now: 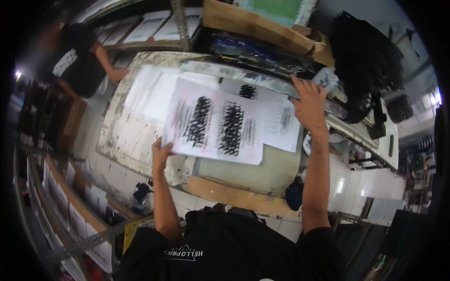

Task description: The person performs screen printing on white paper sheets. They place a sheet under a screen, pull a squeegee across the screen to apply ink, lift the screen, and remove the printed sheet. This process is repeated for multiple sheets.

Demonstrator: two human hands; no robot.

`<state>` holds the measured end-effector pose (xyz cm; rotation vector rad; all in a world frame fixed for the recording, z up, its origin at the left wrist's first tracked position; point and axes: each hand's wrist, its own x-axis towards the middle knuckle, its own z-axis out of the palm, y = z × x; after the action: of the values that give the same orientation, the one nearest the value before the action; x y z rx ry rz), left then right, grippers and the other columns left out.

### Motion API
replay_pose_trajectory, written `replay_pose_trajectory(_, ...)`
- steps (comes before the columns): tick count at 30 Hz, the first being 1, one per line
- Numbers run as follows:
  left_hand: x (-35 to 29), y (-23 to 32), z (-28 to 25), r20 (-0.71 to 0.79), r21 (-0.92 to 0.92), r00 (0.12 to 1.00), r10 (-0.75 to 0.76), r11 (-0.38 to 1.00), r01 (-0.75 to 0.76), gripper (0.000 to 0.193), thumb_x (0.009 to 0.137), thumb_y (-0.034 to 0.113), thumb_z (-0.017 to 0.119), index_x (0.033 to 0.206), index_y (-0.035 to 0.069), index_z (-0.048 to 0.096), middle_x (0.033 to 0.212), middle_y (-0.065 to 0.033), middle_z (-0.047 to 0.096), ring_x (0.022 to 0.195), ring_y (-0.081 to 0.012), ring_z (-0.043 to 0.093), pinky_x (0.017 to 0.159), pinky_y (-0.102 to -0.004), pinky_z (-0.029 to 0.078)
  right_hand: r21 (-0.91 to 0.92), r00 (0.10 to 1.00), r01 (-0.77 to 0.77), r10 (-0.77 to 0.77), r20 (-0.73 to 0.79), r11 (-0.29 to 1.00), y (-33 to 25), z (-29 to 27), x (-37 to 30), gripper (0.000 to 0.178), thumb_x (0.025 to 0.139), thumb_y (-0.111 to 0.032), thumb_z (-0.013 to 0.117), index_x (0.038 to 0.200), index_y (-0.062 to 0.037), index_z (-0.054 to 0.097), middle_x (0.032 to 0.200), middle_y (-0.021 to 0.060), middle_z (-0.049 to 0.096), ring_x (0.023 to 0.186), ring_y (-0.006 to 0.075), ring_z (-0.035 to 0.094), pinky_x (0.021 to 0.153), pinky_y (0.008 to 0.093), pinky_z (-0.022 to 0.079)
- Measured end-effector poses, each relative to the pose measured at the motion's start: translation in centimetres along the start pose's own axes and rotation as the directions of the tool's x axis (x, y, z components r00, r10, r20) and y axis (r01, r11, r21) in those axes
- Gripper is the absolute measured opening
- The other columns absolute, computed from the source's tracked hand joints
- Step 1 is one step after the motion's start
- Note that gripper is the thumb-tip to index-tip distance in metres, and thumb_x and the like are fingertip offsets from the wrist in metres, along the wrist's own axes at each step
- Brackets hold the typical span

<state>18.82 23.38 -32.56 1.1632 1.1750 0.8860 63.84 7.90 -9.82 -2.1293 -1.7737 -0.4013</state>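
My left hand (161,153) pinches the lower left corner of a large white sheet (213,122) printed with two blocks of bold black lettering. This sheet lies partly over a second printed sheet (280,119), whose right part shows. At the right end of a long paint-stained bar (234,71), my right hand (310,99) rests with fingers apart, close to the second sheet's upper right corner. A small dark thing by its thumb is too unclear to name. Below the sheets a pale greenish panel (243,174) shows.
The worktable (117,131) is paint-spattered, with white sheets (147,96) at its left. A person (77,56) in a dark shirt stands far left, a hand on the table edge. A cardboard box (253,25) stands behind; black cloth (365,61) hangs right. Shelf racks (79,210) flank lower left.
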Motion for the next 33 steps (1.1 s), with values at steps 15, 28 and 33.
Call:
replay_pose_trajectory(15, -52.2, -22.7, -22.3, -0.792, -0.495, 0.352, -0.498, 0.862, 0.106, 0.032, 0.094, 0.003, 0.065, 0.126, 0.005, 0.063, 0.111, -0.0046, 0.07, 0.092, -0.0192, 0.067, 0.073, -0.0336, 0.054, -0.035, 0.995, -0.005, 0.009, 0.103, 0.999, 1.1, 0.2, 0.0, 0.072, 0.084, -0.004, 0.067, 0.151, -0.0135, 0.045, 0.141, 0.014, 0.057, 0.133, 0.0309, 0.049, 0.114, 0.0491, 0.025)
replay_pose_trajectory(28, -34.7, -28.8, -17.9, -0.679, -0.657, 0.4, -0.615, 0.753, 0.043, 0.037, 0.095, 0.0, 0.064, 0.131, 0.004, 0.058, 0.114, -0.0109, 0.068, 0.09, -0.0225, 0.07, 0.065, -0.033, 0.064, -0.042, 0.996, 0.041, -0.037, 0.087, 0.998, 2.2, -0.2, 0.7, 0.067, 0.086, -0.005, 0.068, 0.15, -0.0144, 0.047, 0.139, 0.0135, 0.059, 0.131, 0.0309, 0.052, 0.113, 0.0472, 0.028)
replay_pose_trajectory(33, -25.8, -27.6, -17.3, -0.609, -0.561, 0.593, -0.526, 0.815, 0.146, 0.035, 0.095, 0.003, 0.066, 0.129, 0.005, 0.059, 0.11, -0.0105, 0.069, 0.085, -0.0213, 0.07, 0.06, -0.0314, 0.064, -0.012, 0.997, 0.02, -0.019, 0.069, 1.0, 1.2, -0.5, 0.4, 0.069, 0.084, -0.008, 0.071, 0.148, -0.0137, 0.048, 0.134, 0.0154, 0.061, 0.128, 0.0321, 0.053, 0.112, 0.0482, 0.028)
